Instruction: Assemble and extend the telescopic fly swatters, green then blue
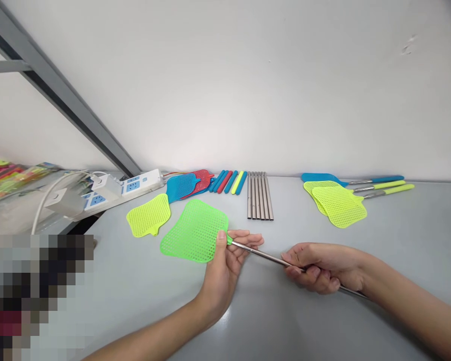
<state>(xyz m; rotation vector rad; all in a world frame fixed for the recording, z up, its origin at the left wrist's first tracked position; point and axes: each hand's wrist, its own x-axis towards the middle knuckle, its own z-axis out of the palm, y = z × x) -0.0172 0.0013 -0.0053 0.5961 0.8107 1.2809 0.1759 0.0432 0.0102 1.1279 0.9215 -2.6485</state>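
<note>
A green fly swatter head [197,233] is held tilted above the table, its neck meeting the end of a metal telescopic rod [268,256]. My left hand [225,265] pinches the head near its neck, thumb on the mesh and fingers stretched behind the rod. Farther down, the fingers of my right hand [315,265] are wrapped round the rod, whose lower end passes behind my right wrist. Just behind the green head lie a yellow swatter head [149,215], a blue swatter head [180,186] and a red swatter head [199,183].
Several coloured handle grips [227,181] and a row of metal rods [260,196] lie near the wall. At right rest blue and yellow fly swatters with handles [340,204]. A power strip [141,184], a metal frame post [67,95] and bagged items [15,180] occupy the left.
</note>
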